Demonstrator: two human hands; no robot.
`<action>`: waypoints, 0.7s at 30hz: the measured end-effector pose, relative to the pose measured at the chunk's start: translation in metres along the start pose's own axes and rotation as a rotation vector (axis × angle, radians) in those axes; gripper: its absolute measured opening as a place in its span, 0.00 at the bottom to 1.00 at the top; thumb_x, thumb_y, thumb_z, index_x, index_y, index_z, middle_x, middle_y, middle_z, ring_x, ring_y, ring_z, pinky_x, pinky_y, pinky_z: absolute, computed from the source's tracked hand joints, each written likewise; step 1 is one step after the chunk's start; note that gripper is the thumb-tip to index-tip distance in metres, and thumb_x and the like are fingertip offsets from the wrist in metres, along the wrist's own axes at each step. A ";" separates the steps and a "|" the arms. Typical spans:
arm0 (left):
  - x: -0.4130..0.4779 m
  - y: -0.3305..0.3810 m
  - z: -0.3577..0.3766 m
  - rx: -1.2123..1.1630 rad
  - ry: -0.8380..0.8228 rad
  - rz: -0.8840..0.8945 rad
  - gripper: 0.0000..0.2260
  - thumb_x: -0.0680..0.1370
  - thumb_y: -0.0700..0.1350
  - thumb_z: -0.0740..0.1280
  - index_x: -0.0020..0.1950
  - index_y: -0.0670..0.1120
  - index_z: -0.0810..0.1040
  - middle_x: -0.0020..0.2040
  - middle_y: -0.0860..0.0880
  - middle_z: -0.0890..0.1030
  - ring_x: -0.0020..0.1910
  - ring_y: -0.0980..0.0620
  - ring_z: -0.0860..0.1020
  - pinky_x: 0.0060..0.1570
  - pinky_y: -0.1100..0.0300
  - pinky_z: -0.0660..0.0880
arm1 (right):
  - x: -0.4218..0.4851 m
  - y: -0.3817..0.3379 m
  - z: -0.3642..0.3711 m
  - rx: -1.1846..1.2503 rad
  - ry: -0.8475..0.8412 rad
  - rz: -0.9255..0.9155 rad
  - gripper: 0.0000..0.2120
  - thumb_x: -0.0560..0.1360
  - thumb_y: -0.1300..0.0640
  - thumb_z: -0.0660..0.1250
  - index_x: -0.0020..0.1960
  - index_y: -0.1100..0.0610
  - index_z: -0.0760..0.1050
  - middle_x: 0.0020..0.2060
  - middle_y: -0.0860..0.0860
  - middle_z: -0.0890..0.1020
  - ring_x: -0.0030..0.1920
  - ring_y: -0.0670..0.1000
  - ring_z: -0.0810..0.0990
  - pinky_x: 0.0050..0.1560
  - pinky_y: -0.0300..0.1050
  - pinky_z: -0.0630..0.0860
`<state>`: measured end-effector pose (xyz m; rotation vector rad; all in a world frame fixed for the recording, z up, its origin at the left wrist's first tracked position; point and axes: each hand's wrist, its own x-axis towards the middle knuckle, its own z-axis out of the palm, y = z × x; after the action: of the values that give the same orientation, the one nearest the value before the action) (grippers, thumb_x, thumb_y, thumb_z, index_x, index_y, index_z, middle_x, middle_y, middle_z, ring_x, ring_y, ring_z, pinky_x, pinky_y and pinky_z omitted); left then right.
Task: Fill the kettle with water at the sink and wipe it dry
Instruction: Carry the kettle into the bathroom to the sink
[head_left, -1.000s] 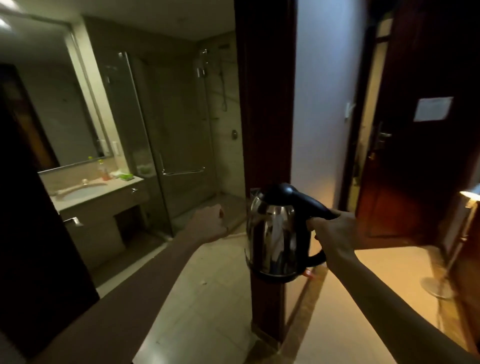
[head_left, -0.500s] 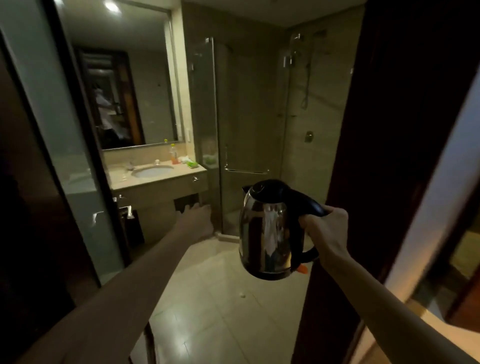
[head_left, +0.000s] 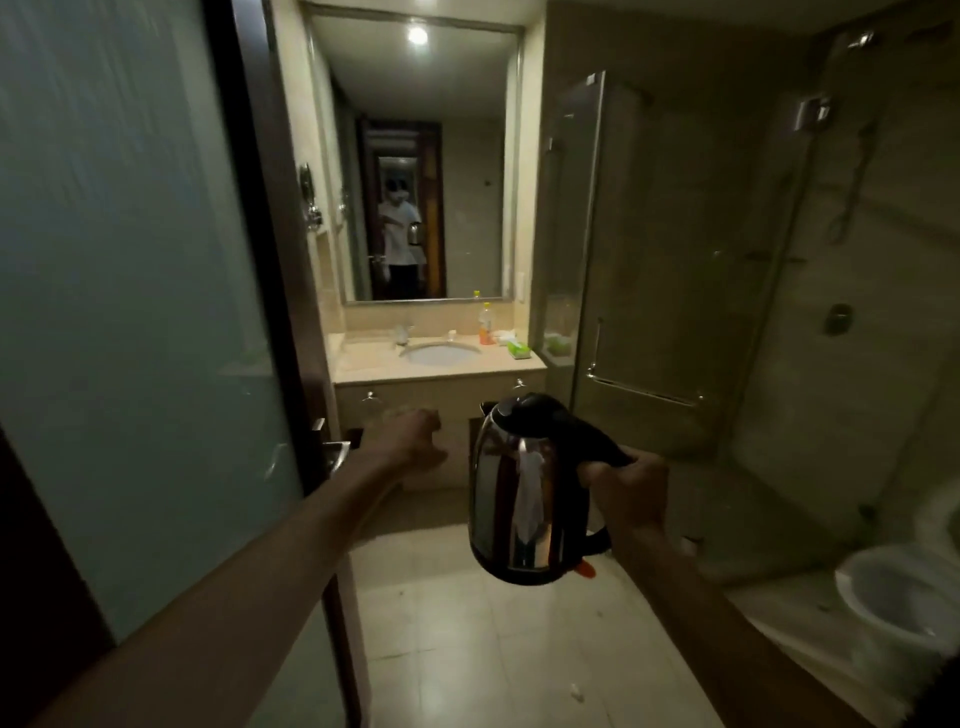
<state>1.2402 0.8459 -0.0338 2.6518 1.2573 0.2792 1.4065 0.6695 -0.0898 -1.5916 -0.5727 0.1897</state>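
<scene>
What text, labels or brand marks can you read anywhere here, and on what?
None can be read.
Orange bottle by the sink: label too small and blurred.
Green box on the counter: print blurred.
Kettle in the right hand: no marking visible.

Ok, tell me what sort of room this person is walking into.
A bathroom, probably a hotel's. A sink sits in a vanity counter under a large mirror, a glass shower enclosure stands to its right, and a toilet shows at the right edge. The right hand carries the kettle.

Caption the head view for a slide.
Right hand carries a steel kettle through the bathroom doorway toward the sink; left hand empty.
</scene>
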 end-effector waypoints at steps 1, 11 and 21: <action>0.013 -0.002 -0.001 -0.006 0.016 -0.018 0.19 0.74 0.50 0.70 0.64 0.49 0.77 0.64 0.44 0.78 0.63 0.43 0.76 0.61 0.47 0.75 | 0.016 0.005 0.013 -0.001 -0.022 -0.001 0.09 0.68 0.65 0.73 0.31 0.59 0.77 0.27 0.59 0.80 0.31 0.60 0.80 0.34 0.52 0.76; 0.212 -0.027 0.036 -0.142 0.079 -0.080 0.09 0.78 0.48 0.66 0.55 0.45 0.76 0.55 0.44 0.80 0.52 0.45 0.77 0.53 0.48 0.75 | 0.179 0.062 0.142 0.041 -0.181 -0.024 0.11 0.71 0.64 0.73 0.32 0.57 0.78 0.25 0.52 0.78 0.30 0.52 0.77 0.32 0.44 0.73; 0.487 -0.097 0.078 -0.605 -0.035 -0.168 0.04 0.67 0.42 0.73 0.36 0.41 0.82 0.35 0.45 0.82 0.41 0.44 0.82 0.43 0.52 0.80 | 0.383 0.090 0.282 0.102 -0.276 -0.011 0.06 0.68 0.75 0.69 0.35 0.68 0.79 0.29 0.56 0.77 0.28 0.47 0.74 0.26 0.39 0.70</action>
<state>1.4905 1.2781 -0.0908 2.0215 1.1472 0.4940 1.6302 1.0977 -0.1273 -1.4725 -0.7725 0.4283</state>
